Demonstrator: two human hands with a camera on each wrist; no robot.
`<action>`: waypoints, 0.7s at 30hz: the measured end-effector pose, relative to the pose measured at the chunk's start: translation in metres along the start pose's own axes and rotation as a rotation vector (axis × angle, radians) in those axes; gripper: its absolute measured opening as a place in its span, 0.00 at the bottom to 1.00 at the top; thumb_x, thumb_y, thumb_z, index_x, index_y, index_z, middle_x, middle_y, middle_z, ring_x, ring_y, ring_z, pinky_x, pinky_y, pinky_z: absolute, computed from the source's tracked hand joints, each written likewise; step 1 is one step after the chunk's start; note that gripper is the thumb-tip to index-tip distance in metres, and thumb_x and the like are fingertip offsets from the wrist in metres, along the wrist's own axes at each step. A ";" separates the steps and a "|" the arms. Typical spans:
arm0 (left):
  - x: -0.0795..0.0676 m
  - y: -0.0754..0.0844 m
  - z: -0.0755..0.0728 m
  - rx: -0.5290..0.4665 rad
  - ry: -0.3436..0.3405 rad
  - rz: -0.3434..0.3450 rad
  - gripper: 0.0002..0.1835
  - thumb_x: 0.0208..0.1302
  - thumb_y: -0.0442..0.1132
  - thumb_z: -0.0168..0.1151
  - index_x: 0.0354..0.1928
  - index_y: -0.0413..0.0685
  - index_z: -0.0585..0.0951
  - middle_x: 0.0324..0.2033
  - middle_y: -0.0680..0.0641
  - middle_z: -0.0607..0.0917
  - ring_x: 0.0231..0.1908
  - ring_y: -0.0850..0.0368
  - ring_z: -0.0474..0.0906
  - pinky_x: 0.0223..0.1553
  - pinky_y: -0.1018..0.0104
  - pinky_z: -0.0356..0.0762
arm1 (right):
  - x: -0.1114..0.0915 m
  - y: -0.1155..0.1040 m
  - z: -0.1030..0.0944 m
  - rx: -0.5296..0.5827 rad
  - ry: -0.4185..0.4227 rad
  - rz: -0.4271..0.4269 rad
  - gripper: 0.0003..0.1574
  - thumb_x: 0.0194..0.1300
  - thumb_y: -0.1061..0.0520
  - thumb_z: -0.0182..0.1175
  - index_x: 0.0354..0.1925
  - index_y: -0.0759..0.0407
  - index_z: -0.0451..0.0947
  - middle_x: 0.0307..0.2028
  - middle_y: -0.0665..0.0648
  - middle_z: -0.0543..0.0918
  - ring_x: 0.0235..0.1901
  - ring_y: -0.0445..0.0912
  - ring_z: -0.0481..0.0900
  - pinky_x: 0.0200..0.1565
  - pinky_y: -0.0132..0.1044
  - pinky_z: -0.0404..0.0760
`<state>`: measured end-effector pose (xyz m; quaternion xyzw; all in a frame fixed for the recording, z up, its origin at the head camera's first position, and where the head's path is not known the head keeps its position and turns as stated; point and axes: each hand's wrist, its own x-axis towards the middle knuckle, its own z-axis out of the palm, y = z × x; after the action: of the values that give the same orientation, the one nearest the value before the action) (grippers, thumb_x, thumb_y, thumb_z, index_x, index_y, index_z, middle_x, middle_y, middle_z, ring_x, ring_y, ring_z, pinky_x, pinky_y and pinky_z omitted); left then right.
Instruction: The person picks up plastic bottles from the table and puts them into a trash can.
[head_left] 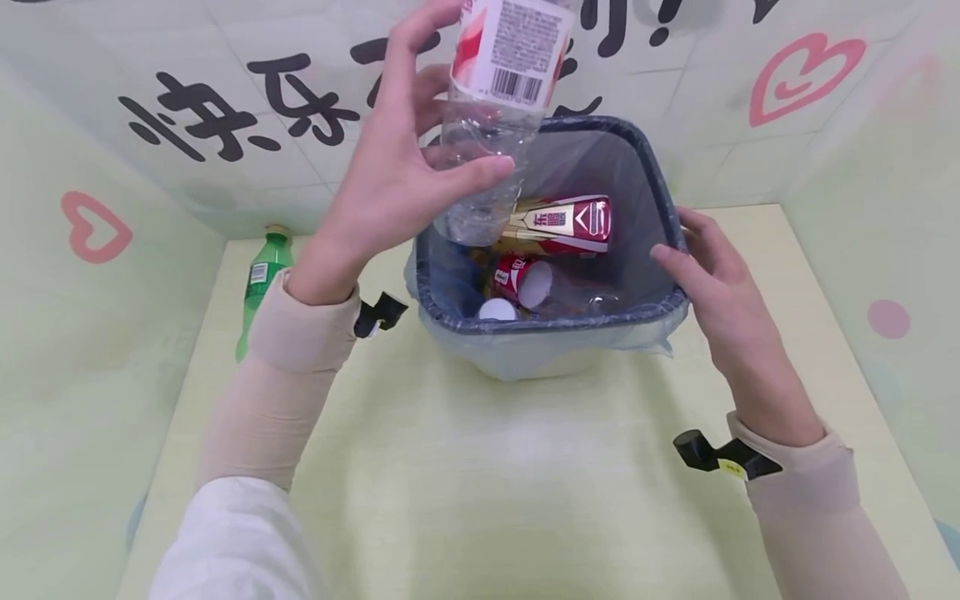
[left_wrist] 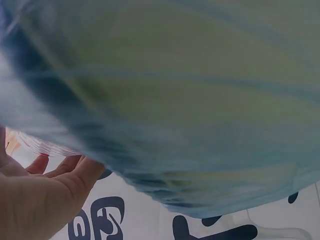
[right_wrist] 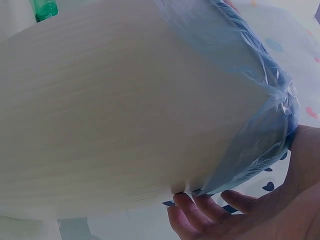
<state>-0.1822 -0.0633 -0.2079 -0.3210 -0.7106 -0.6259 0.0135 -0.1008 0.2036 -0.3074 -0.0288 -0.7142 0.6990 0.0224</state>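
Note:
A clear plastic bottle (head_left: 512, 62) with a red and white label is gripped by my left hand (head_left: 386, 183), thumb on the near side and fingers behind. Its lower end overlaps the opening of the lined trash bin (head_left: 663, 196) in the head view. My right hand (head_left: 723, 304) holds the bin's right rim, thumb over the inside; in the right wrist view its fingers (right_wrist: 187, 212) lie against the outer wall. Inside the bin are a red and gold can (head_left: 573, 223), a red container with a pale round end (head_left: 513, 275) and clear plastic.
A green plastic bottle (head_left: 262, 279) lies at the table's left side, beyond my left forearm. The pale table (head_left: 487, 483) is bounded by a back wall (head_left: 697, 108) with black lettering and by side walls. The bluish bag liner (head_left: 517, 354) hangs over the bin's rim.

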 end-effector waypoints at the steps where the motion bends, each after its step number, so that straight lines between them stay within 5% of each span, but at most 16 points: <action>1: 0.000 0.000 0.000 0.013 -0.003 -0.002 0.44 0.46 0.28 0.67 0.64 0.46 0.53 0.52 0.43 0.72 0.48 0.51 0.73 0.46 0.58 0.75 | 0.000 0.000 0.000 0.000 0.000 -0.001 0.29 0.62 0.53 0.58 0.61 0.53 0.64 0.57 0.61 0.69 0.50 0.49 0.71 0.48 0.27 0.69; 14: 0.016 0.002 -0.004 0.233 -0.060 0.057 0.41 0.52 0.35 0.65 0.65 0.42 0.54 0.54 0.48 0.74 0.49 0.58 0.73 0.48 0.66 0.70 | 0.001 0.000 -0.001 0.002 0.002 -0.007 0.29 0.62 0.53 0.57 0.61 0.53 0.64 0.55 0.62 0.69 0.50 0.50 0.70 0.47 0.27 0.70; 21: 0.037 0.011 0.000 0.200 -0.070 -0.074 0.44 0.48 0.31 0.69 0.64 0.47 0.54 0.56 0.49 0.68 0.51 0.56 0.71 0.51 0.67 0.71 | 0.000 0.000 -0.003 0.008 0.009 0.000 0.30 0.62 0.53 0.58 0.61 0.53 0.64 0.57 0.62 0.68 0.51 0.50 0.71 0.48 0.27 0.70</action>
<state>-0.2062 -0.0469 -0.1827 -0.3130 -0.7811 -0.5403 -0.0023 -0.1009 0.2063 -0.3070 -0.0316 -0.7112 0.7018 0.0256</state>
